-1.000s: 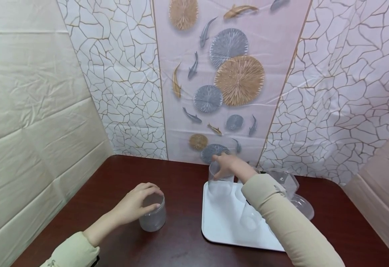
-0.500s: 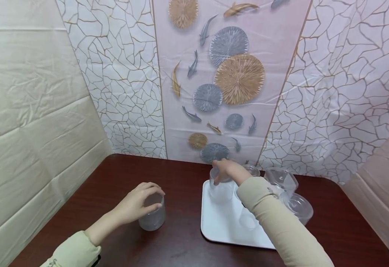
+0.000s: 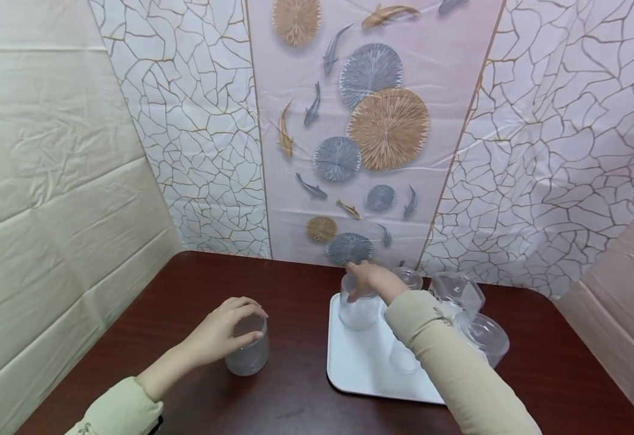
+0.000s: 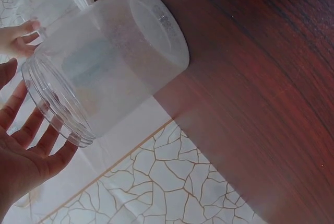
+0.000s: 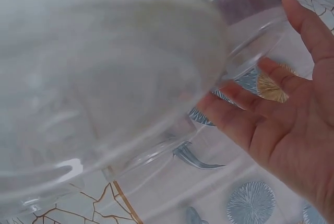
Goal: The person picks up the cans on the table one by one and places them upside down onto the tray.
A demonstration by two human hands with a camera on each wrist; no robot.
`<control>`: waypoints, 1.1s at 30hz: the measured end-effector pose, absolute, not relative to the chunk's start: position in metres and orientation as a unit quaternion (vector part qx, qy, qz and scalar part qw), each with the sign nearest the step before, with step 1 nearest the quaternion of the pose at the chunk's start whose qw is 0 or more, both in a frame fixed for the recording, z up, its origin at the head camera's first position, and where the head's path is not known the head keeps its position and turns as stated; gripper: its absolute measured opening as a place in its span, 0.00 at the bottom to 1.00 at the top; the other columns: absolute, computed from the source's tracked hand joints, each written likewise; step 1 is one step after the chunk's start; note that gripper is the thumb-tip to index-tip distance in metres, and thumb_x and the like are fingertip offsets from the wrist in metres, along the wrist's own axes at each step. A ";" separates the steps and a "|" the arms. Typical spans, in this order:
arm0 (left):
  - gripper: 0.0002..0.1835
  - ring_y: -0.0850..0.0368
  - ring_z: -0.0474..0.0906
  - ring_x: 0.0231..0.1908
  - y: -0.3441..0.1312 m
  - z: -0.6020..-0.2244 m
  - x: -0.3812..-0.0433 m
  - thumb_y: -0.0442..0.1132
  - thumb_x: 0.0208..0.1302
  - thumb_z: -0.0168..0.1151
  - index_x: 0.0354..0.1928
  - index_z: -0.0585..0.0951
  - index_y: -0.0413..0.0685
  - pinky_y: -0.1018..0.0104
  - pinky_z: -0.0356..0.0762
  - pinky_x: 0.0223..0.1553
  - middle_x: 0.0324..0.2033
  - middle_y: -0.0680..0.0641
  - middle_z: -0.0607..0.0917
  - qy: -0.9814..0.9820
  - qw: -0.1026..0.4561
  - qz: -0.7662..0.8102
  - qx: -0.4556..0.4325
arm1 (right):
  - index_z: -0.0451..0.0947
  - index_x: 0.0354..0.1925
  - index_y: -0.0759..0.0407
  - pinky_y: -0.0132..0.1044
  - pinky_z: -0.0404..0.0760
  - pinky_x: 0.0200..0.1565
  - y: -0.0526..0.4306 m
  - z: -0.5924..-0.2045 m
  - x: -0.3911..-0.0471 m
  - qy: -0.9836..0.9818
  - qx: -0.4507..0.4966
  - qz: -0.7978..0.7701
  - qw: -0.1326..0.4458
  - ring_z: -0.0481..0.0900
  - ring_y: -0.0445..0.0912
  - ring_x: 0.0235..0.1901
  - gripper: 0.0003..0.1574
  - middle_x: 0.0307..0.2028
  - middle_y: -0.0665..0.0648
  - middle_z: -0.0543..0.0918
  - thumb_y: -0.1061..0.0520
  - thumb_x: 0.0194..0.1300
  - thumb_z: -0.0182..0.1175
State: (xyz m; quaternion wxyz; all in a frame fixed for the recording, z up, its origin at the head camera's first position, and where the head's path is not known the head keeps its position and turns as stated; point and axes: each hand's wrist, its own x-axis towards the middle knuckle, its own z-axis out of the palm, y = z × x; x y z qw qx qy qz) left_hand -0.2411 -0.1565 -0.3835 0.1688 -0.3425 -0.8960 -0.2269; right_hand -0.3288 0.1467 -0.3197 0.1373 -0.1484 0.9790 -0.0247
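On the left of the dark wooden table, my left hand (image 3: 224, 329) grips the rim of a clear plastic jar (image 3: 248, 356) standing upright. The left wrist view shows that jar's threaded mouth (image 4: 57, 106) with fingers round it. My right hand (image 3: 373, 281) holds a second clear jar (image 3: 359, 311) by its top, over the back left corner of the white tray (image 3: 365, 374). In the right wrist view the fingers (image 5: 229, 119) lie by a transparent rim, and a large blurred clear surface fills much of that view.
Another clear container (image 3: 404, 359) is on the tray, partly hidden by the right sleeve. Behind it stands a round clear one (image 3: 408, 278). To the right are an angular clear container (image 3: 458, 293) and a round clear one (image 3: 485, 338). A patterned cloth (image 3: 208, 151) hangs behind the table.
My right hand has lowered its jar slightly onto the tray's back left corner, and has shifted a little since. The left hand and its jar have stayed in place.
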 end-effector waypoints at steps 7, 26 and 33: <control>0.14 0.56 0.74 0.49 -0.156 -0.383 -0.240 0.43 0.52 0.70 0.42 0.81 0.53 0.55 0.74 0.51 0.44 0.57 0.80 -0.894 0.176 -0.226 -0.345 | 0.59 0.66 0.64 0.60 0.68 0.60 0.146 -0.318 -0.325 0.978 -0.146 -0.035 0.149 0.64 0.65 0.63 0.46 0.63 0.75 0.63 0.52 0.56 0.67; 0.14 0.56 0.74 0.52 -0.157 -0.383 -0.236 0.45 0.54 0.70 0.43 0.80 0.56 0.54 0.74 0.52 0.45 0.58 0.80 -0.902 0.164 -0.225 -0.330 | 0.53 0.70 0.60 0.62 0.63 0.63 0.141 -0.322 -0.319 0.981 -0.112 -0.036 0.157 0.58 0.69 0.64 0.49 0.67 0.72 0.58 0.47 0.59 0.65; 0.14 0.55 0.73 0.53 -0.158 -0.382 -0.237 0.45 0.53 0.70 0.43 0.80 0.57 0.53 0.74 0.52 0.46 0.58 0.79 -0.901 0.166 -0.227 -0.330 | 0.53 0.71 0.58 0.60 0.67 0.59 0.139 -0.322 -0.313 0.982 -0.104 -0.016 0.157 0.60 0.67 0.64 0.50 0.66 0.70 0.59 0.47 0.59 0.65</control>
